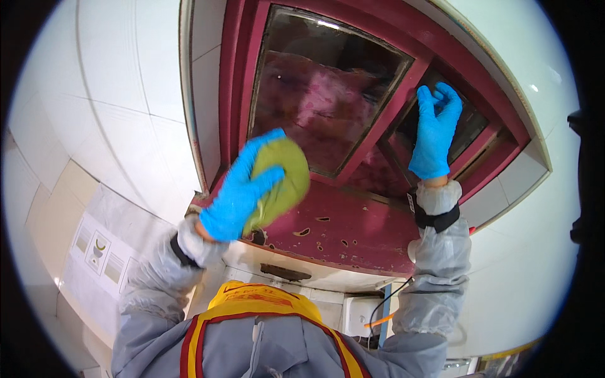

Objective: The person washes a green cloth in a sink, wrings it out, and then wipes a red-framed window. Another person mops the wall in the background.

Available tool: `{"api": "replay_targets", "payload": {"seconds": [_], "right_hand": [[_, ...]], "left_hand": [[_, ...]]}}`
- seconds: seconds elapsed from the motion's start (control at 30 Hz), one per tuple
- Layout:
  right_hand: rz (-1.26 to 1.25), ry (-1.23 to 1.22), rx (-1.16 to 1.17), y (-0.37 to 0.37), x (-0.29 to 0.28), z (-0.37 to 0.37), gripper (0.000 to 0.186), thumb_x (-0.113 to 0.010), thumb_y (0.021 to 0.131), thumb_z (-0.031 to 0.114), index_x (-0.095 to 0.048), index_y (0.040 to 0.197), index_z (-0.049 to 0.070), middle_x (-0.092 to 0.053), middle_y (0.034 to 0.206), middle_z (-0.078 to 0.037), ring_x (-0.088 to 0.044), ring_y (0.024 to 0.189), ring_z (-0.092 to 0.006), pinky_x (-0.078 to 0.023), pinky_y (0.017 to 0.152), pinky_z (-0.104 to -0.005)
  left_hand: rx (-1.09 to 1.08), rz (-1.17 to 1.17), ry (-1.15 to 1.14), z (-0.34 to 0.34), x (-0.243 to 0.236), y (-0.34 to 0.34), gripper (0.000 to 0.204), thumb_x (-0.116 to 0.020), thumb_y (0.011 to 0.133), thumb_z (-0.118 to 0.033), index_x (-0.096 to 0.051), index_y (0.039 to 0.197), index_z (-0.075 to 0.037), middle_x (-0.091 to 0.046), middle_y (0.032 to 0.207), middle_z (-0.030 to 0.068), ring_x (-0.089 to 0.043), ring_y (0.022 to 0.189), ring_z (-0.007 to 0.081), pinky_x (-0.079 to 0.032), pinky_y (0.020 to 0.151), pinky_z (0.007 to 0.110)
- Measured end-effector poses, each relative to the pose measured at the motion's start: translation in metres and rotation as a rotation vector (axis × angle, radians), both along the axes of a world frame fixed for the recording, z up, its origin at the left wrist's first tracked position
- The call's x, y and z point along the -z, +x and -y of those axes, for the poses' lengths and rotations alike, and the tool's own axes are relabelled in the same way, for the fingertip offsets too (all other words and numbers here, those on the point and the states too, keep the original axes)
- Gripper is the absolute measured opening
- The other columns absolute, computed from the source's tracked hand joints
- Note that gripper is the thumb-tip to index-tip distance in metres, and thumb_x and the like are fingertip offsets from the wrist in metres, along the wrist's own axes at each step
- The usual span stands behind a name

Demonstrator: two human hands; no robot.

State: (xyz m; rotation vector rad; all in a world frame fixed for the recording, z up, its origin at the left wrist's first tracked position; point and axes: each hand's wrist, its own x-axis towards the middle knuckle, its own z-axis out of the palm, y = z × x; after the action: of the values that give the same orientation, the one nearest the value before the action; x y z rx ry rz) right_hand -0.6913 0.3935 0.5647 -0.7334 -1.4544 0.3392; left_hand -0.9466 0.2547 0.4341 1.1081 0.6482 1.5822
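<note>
My left hand [236,195], in a blue glove, is closed around a folded olive-green cleaning cloth [283,179]. The cloth is slightly blurred and lies in front of the lower left corner of a maroon-framed window [334,94]. My right hand [436,129], also gloved in blue, is raised before the smaller right-hand pane [469,129]. Its fingers are loosely bent and apart, with nothing seen between them. Whether its fingertips touch the frame, I cannot tell.
Below the window runs a maroon sill [340,230] with chipped paint. White tiled walls [126,82] flank the recess. A sheet with printed pictures [97,252] is on the left wall. Under the sill are a white box [359,315] and a dark cable [378,309].
</note>
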Motion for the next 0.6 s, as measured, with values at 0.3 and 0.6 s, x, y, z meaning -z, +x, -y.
{"api": "replay_targets", "payload": {"seconds": [0.3,0.6], "right_hand": [[-0.116,-0.244,-0.381,-0.007,0.023,-0.057,0.058,-0.067,0.094,0.035,-0.044,0.141,0.009,-0.049,0.137,-0.004,-0.046,0.123,-0.0181,-0.035,0.107,-0.0337],[-0.034,-0.279,-0.312,-0.001,0.028,-0.072,0.089,-0.065,0.094,0.04,-0.015,0.154,-0.002,-0.025,0.158,-0.016,-0.029,0.143,-0.0276,-0.026,0.117,-0.0381]], "left_hand": [[-1.307,-1.274,0.229,-0.112,-0.033,0.017,0.078,-0.07,0.085,-0.02,-0.031,0.153,-0.021,-0.043,0.132,0.0263,-0.054,0.111,0.0481,-0.053,0.088,0.048],[-1.105,-1.085,-0.07,-0.113,-0.012,0.033,0.086,-0.063,0.091,-0.019,-0.01,0.158,-0.028,-0.046,0.126,0.0316,-0.056,0.105,0.0533,-0.052,0.083,0.053]]}}
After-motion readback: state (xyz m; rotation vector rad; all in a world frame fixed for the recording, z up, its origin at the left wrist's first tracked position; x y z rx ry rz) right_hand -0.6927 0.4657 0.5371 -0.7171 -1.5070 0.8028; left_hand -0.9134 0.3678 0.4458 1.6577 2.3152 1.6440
